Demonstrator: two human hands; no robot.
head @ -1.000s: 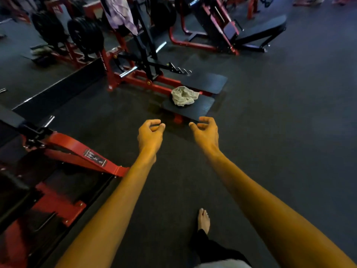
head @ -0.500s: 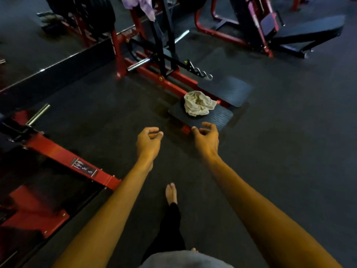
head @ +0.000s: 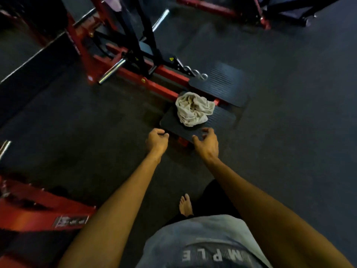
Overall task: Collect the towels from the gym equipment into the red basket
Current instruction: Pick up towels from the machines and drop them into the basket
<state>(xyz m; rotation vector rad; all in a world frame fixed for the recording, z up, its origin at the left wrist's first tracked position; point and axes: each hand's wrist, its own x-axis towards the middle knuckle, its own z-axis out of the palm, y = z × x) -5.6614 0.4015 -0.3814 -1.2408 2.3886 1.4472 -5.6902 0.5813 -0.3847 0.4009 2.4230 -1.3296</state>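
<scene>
- I judge this to be the approach to a pickup: the crumpled pale towel (head: 194, 109) lies on the nearer black foot plate (head: 172, 122) of the red machine (head: 135, 74), not yet touched.
- My left hand (head: 156, 141) hangs just short of the plate's near corner, fingers loosely curled toward the thumb; the grip is narrow and holds nothing.
- My right hand (head: 207, 143) is over the plate's near edge, fingers and thumb curved in a half-wide claw aimed at the towel. It holds nothing; whether the fingertips brush the plate I cannot tell.
- Both hands are near the towel but apart from it, with bare plate showing between.
- The next move, as I read it, calls for reaching further forward and down, spreading the right grip wider, and bunching the cloth from above. The towel is soft and heaped, so one hand should gather it, with the left ready to catch loose folds.
- The red basket is not in view, so after the lift I would have to turn and find it.
- A second ribbed foot plate (head: 222, 84) sits just beyond, bare. A bare foot (head: 185, 205) stands on the dark floor (head: 289, 151) below my arms.
</scene>
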